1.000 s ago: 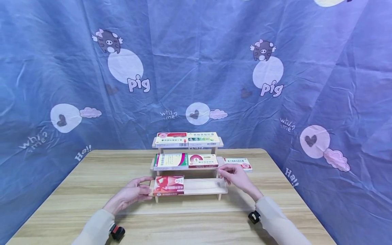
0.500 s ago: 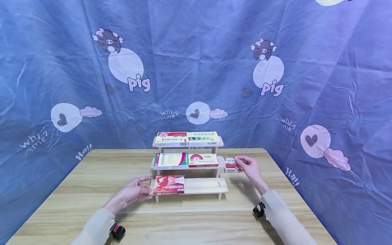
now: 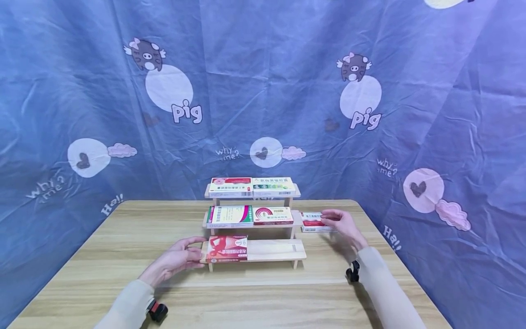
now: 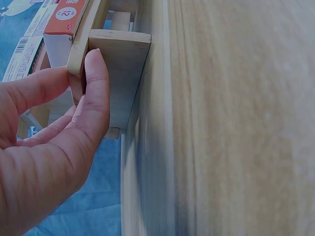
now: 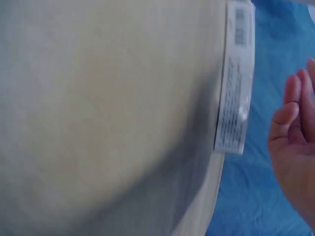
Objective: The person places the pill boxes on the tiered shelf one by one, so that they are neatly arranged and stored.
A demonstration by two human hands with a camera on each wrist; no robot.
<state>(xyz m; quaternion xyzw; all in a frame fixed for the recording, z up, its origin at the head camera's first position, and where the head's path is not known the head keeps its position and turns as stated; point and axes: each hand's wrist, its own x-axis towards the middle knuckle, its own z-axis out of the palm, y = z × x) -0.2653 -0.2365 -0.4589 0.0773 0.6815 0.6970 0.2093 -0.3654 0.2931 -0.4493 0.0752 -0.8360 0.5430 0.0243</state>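
My left hand (image 3: 179, 258) grips the left end of the lowest board of a three-tier wooden display stand (image 3: 276, 250). In the left wrist view, thumb and fingers pinch the board's rounded end (image 4: 76, 73) from both faces. A red medicine box (image 3: 227, 249) lies on the left half of that board. My right hand (image 3: 343, 227) is over the right end of a white-and-red medicine box (image 3: 311, 223), which lies on the table right of the stand. The right wrist view shows that box (image 5: 235, 83) apart from the hand, whose fingers are loosely bent with nothing between them.
Two boxes, one green-and-white (image 3: 230, 215) and one cream-and-red (image 3: 272, 214), fill most of the middle tier. The top tier bears a red-and-white box (image 3: 231, 186) and a white-and-green box (image 3: 273, 186). A blue curtain (image 3: 263, 91) hangs behind the wooden table (image 3: 246, 301).
My right hand has moved right, from the stand's right end to above the box on the table. The left hand keeps its grip on the lowest board.
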